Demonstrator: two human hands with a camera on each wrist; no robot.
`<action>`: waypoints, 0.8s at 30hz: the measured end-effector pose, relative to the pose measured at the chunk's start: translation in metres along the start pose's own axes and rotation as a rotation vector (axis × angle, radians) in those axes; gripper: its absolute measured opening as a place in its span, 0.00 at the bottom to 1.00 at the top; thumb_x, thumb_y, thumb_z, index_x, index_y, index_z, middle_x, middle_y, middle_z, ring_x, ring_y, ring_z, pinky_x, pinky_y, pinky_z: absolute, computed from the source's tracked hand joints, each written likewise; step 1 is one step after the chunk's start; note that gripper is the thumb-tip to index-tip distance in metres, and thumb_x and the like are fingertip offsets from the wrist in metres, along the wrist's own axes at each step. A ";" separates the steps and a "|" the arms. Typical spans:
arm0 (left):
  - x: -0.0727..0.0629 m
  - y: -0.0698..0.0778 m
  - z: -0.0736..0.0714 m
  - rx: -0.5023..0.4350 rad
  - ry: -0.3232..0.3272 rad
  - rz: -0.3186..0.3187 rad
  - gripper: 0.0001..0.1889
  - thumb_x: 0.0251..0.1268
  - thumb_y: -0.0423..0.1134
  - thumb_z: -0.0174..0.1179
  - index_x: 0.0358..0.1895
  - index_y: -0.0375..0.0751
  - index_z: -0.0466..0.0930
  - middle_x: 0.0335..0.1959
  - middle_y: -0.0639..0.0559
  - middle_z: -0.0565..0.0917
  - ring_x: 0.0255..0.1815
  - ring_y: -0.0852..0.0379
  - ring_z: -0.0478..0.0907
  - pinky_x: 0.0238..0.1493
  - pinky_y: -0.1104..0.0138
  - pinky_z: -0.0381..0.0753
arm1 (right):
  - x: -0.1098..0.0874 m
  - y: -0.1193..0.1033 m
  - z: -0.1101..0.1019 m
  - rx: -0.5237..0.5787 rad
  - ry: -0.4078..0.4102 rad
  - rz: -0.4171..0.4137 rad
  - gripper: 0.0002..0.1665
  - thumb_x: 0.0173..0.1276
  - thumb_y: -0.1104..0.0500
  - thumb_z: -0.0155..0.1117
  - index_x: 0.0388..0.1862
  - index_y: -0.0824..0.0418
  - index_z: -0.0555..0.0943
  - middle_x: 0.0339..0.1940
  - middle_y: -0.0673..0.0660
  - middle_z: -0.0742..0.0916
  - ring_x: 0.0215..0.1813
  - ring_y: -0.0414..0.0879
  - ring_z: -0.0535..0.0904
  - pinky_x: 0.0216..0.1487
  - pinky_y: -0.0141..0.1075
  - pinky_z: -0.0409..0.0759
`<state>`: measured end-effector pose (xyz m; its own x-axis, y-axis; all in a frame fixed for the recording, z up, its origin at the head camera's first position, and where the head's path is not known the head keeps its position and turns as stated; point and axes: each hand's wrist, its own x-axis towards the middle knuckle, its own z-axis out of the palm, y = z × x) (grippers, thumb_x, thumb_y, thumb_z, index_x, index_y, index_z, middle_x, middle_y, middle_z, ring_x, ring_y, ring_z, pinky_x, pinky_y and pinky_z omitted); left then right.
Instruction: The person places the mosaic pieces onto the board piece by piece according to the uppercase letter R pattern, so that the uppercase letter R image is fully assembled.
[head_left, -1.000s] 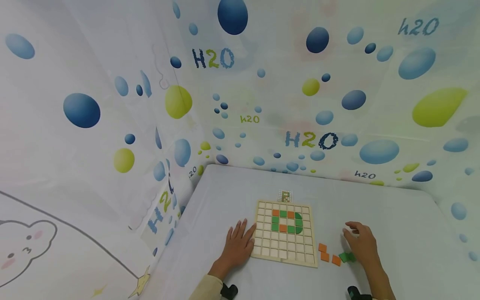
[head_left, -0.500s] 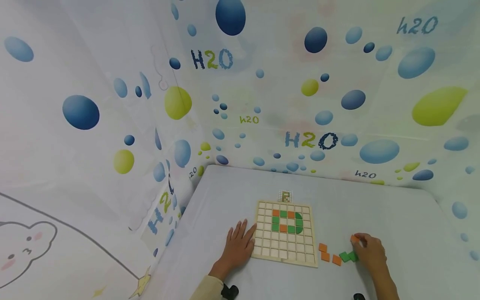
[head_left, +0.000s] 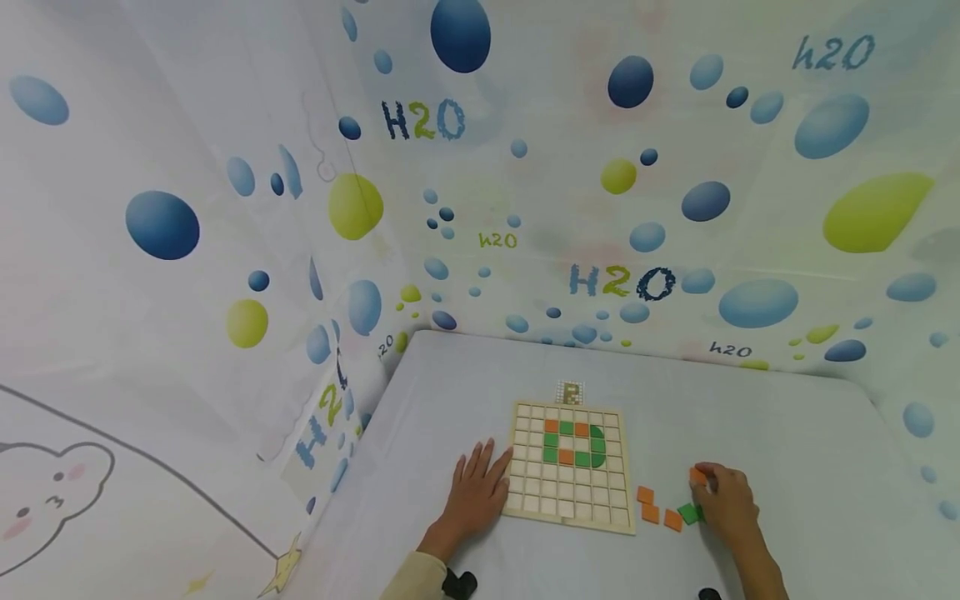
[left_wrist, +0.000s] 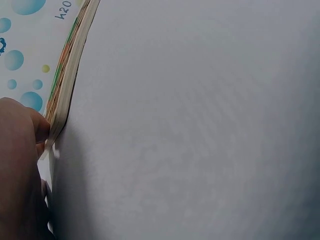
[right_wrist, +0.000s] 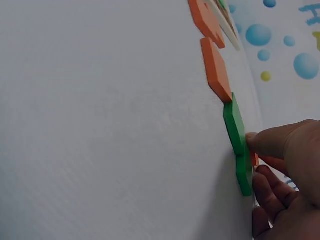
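Observation:
My right hand (head_left: pixel 729 502) pinches an orange square tile (head_left: pixel 698 476) between thumb and fingers, right of the board. In the right wrist view the orange tile (right_wrist: pixel 255 159) shows only partly behind the thumb and the green tiles. Two green tiles (head_left: pixel 687 513) lie just below that hand, one partly covered by it. A wooden grid board (head_left: pixel 567 499) holds green and orange pieces set in a ring, with rounded green corners (head_left: pixel 597 459) on its right side. Flat beside the board's left edge lies my left hand (head_left: pixel 477 492), fingers spread, the thumb at the edge.
Several loose orange tiles (head_left: pixel 650 514) lie between the board and my right hand. A small pattern card (head_left: pixel 570 392) sits behind the board's far edge. The white table (head_left: pixel 810 450) ends at a wall printed with bubbles.
My right hand came down and back toward me, took hold of an orange tile, then shifted slightly left with it. The left hand and board have stayed put.

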<state>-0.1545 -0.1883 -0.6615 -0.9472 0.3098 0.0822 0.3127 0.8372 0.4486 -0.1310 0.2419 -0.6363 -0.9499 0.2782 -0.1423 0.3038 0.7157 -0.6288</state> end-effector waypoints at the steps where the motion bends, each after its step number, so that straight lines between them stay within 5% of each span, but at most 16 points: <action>1: 0.000 0.000 0.000 0.002 -0.002 -0.002 0.27 0.86 0.49 0.42 0.83 0.56 0.64 0.86 0.44 0.57 0.87 0.39 0.51 0.81 0.37 0.49 | 0.000 0.000 0.001 -0.003 0.004 -0.004 0.24 0.76 0.60 0.60 0.66 0.72 0.75 0.63 0.79 0.73 0.64 0.73 0.72 0.54 0.67 0.70; 24: -0.001 -0.001 0.002 -0.003 0.015 0.004 0.27 0.86 0.49 0.43 0.83 0.56 0.65 0.86 0.44 0.58 0.87 0.39 0.51 0.81 0.37 0.50 | 0.007 -0.017 0.025 0.020 0.039 -0.152 0.20 0.76 0.63 0.62 0.60 0.77 0.78 0.54 0.75 0.81 0.57 0.67 0.78 0.57 0.62 0.78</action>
<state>-0.1537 -0.1887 -0.6638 -0.9470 0.3062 0.0969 0.3160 0.8348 0.4509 -0.1445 0.2161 -0.6454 -0.9812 0.1925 -0.0142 0.1545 0.7391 -0.6556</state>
